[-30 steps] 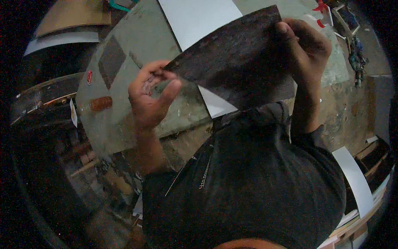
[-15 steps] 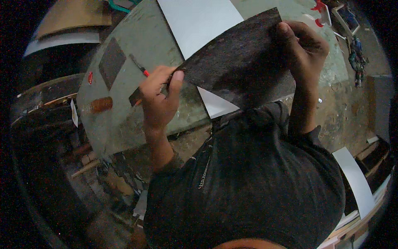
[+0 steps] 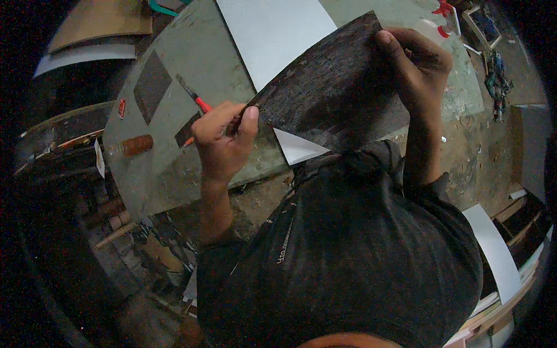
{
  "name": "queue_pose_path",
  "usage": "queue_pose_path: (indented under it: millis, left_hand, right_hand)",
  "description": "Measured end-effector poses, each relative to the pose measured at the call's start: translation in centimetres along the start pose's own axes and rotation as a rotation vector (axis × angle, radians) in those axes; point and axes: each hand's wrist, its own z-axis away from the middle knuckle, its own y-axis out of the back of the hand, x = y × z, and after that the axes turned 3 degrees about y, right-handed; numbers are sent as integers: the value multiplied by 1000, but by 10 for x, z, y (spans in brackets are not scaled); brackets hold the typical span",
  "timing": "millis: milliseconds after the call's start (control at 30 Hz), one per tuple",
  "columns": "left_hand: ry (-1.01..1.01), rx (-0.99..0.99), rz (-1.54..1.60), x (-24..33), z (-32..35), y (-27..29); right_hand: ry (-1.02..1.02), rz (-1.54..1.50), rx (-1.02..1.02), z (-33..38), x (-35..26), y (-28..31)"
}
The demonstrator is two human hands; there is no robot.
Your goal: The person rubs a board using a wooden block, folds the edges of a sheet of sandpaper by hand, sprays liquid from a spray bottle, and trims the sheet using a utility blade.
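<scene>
A dark brown, thin sheet (image 3: 325, 81) with a streaky surface is held up by both hands, bent slightly and tilted over the table. My left hand (image 3: 225, 136) pinches its left corner, thumb on top. At the upper right, my right hand (image 3: 420, 64) grips the other end between thumb and curled fingers. Beneath the sheet lies a large white board (image 3: 278, 37), partly covered, with a white corner showing at the near side. Just beyond my left hand rests a narrow-bladed tool with a red handle (image 3: 202, 104). A small dark piece (image 3: 184, 133) lies beside that hand.
On the greenish table (image 3: 185, 174) are a dark flat piece (image 3: 152, 87), a small red object (image 3: 122, 108) and an orange-brown cylindrical item (image 3: 136, 145). A spray bottle with a red trigger (image 3: 444, 30) stands at the far right. White panels (image 3: 493, 249) lean at the lower right.
The sheet and my right hand have shifted slightly left in the picture. The far edge of the sheet is a little lower. Both hands keep their hold.
</scene>
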Motion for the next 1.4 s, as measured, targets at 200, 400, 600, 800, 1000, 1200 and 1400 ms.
queue_pose_path:
  millis: [200,400,600,800,1000,1200,1400]
  left_hand:
    - [-84,18,68,15,-5,-8]
    - [-115,67,-58,13,-6,-16]
    - [-43,-60,-32,14,-5,-4]
    - [-25,-124,19,7,-2,1]
    - [-84,-157,163,5,-8,5]
    - [-12,-21,-83,8,-9,-9]
    - [9,-54,-38,6,-5,-3]
  right_hand:
    - [17,2,1,2,1,0]
    - [17,35,16,-1,8,5]
    - [3,32,-13,-3,9,1]
    - [-8,32,-38,-4,8,-6]
    - [-46,34,7,-9,25,3]
    - [-1,99,-61,-8,9,-5]
    - [-20,101,-34,-11,17,-4]
